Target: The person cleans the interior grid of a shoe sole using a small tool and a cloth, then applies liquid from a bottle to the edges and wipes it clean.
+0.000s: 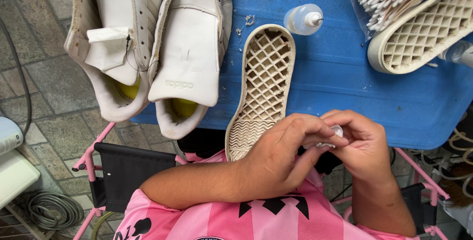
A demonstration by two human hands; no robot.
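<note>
Holding a small white thing (336,132) between their fingertips, the left hand (281,154) and the right hand (362,144) meet close in front of the pink shirt (276,215). The fingers cover most of it, so it is perhaps a cap. Just beyond the left hand a shoe sole (263,85) lies with its grid side up on the blue table (345,72). Farther left lie two white shoes (152,43), and beyond the sole a small bottle (303,19).

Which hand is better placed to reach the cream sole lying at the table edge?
Probably the left hand. It sits right beside the cream sole, almost touching its heel end. The right hand is farther away, and both hands pinch a small white object between the fingers.
</note>
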